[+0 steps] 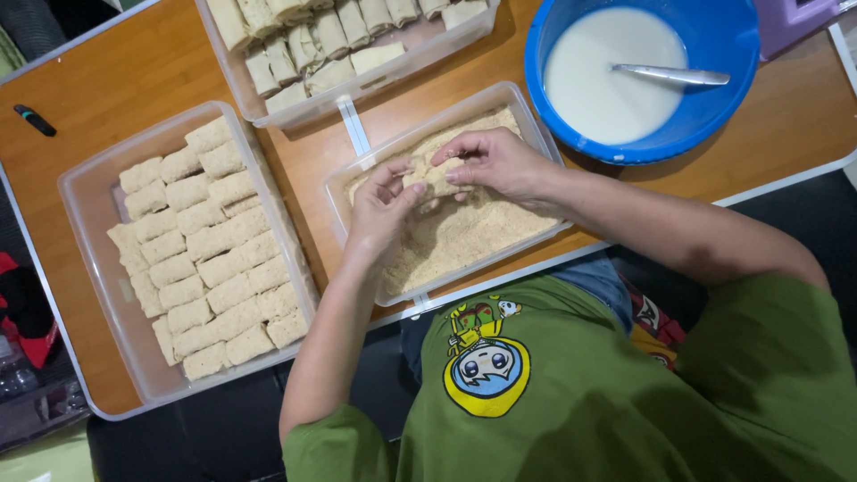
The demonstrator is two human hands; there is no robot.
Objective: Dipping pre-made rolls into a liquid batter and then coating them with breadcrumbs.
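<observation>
A clear plastic tray of tan breadcrumbs sits on the wooden table in front of me. Over the crumbs, both hands hold one crumb-coated roll. My left hand pinches its left end with thumb and fingertips. My right hand grips its right end from above, fingers curled over it. The roll lies just above or on the crumb bed; I cannot tell which.
At the left, a large clear tray holds several rows of crumbed rolls. At the top stands another clear tray with pale uncoated rolls. A blue bowl of white batter with a metal spoon is top right. A small black object lies far left.
</observation>
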